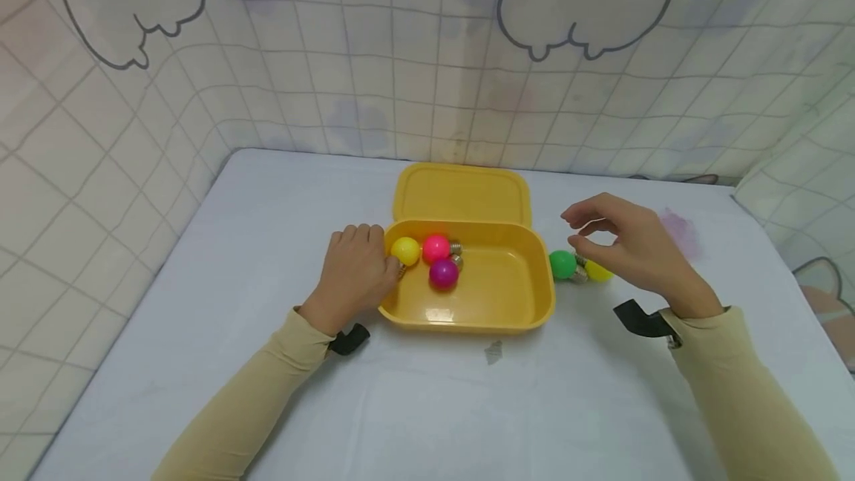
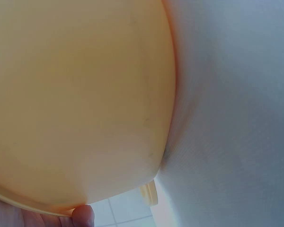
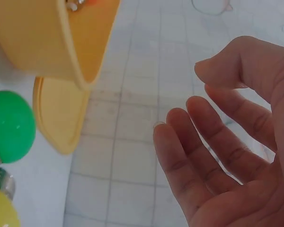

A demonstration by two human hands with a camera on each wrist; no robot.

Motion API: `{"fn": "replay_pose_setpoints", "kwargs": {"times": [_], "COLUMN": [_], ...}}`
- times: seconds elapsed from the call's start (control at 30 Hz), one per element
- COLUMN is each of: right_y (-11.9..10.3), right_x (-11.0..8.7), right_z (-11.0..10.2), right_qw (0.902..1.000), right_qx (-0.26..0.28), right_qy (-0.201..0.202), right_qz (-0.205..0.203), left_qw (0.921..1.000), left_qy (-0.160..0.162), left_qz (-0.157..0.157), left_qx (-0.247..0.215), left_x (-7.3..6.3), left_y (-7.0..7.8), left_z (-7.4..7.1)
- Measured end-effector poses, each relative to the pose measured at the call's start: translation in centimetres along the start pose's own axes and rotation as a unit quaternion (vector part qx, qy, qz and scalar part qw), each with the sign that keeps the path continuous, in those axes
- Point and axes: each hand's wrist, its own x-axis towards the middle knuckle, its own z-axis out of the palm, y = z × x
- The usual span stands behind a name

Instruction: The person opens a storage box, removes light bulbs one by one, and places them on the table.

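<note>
A yellow plastic box point(image 1: 497, 280) lies on the table, holding a yellow bulb point(image 1: 404, 251), a pink bulb point(image 1: 436, 248) and a purple bulb point(image 1: 444, 274) in its left half. My left hand point(image 1: 354, 269) grips the box's left rim, thumb over the edge beside the yellow bulb. The left wrist view shows its fingertips point(image 2: 83, 215) at the rim. Right of the box, my right hand point(image 1: 634, 247) hovers with fingers loosely bent and nothing held. Below it lie a green bulb point(image 1: 562, 264) and another yellow bulb point(image 1: 598, 272), partly hidden by the hand.
Behind the box, its yellow lid point(image 1: 462, 194) lies flat. A white cloth point(image 1: 434, 407) covers the table, with a small grey patch point(image 1: 493, 352) in front of the box. A grid-patterned curtain point(image 1: 374, 58) hangs along the back and sides.
</note>
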Motion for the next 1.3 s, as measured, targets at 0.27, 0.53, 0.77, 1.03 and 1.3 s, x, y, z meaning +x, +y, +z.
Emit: {"fn": "replay_pose_setpoints", "kwargs": {"times": [0.27, 0.53, 0.77, 1.03, 1.3], "right_y": [-2.4, -3.4, -4.3, -4.6, -4.5], "right_x": [2.6, 5.1, 6.8, 8.3, 8.9], "right_z": [1.1, 3.5, 5.6, 7.9, 9.6], "right_qw": [0.9960, 0.9875, 0.9800, 0.9684, 0.9581], "right_qx": [-0.003, -0.006, 0.019, 0.080, 0.100], "right_qy": [-0.084, -0.147, -0.190, -0.222, -0.254], "right_qz": [-0.032, -0.058, -0.055, -0.082, -0.087], "left_qw": [1.0000, 0.9999, 0.9999, 1.0000, 0.9999], "left_qy": [0.001, -0.015, -0.012, -0.008, 0.005], "left_qz": [-0.001, -0.003, -0.002, -0.003, 0.007], "left_qx": [0.003, 0.004, 0.002, 0.001, 0.008], "left_x": [0.0, 0.1, 0.1, 0.0, 0.0], "left_y": [0.0, -0.1, -0.2, -0.3, -0.4], "left_z": [-0.1, 0.0, 0.0, 0.0, 0.0]}}
